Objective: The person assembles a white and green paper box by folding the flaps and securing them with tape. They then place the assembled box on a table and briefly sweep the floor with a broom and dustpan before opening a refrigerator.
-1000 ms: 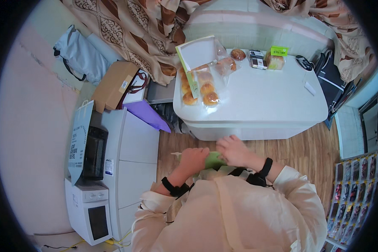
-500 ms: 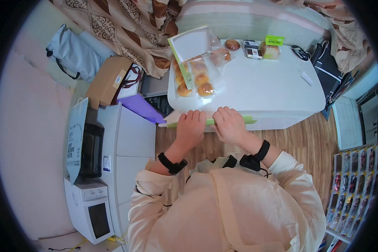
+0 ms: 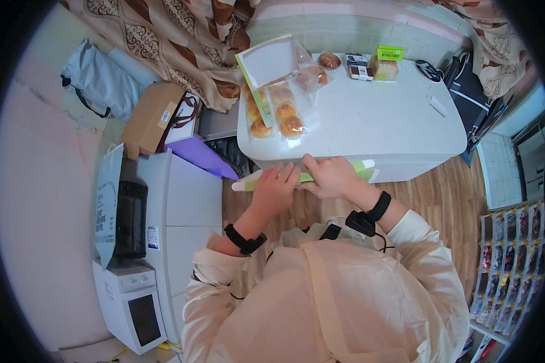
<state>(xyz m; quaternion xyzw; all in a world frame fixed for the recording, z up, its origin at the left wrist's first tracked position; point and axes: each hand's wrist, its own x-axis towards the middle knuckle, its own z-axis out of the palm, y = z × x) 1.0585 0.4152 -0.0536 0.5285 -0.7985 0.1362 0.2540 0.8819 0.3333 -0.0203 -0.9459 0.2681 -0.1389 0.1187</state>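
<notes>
My left hand [image 3: 274,190] and my right hand [image 3: 330,177] are both closed on a flat green-and-white card piece [image 3: 364,173]. It is seen nearly edge-on, held just in front of the white table's near edge. Its ends stick out on either side of my hands, the right end a little higher. Most of its face is hidden, so I cannot tell whether it is a folded box. On the table, bagged bread rolls [image 3: 291,126] lie at the left, partly under an open green-and-white box [image 3: 269,63].
The white table [image 3: 369,124] also bears a round bun [image 3: 329,61], small dark-and-white packs [image 3: 360,71] and bagged bread with a green top [image 3: 386,65]. To the left stand a cabinet [image 3: 194,199], a purple bag [image 3: 201,156] and a brown carton [image 3: 154,118].
The card piece has tilted, its right end rising and left end dropping. My hands have shifted their grip, the right one turning, and more of both ends shows.
</notes>
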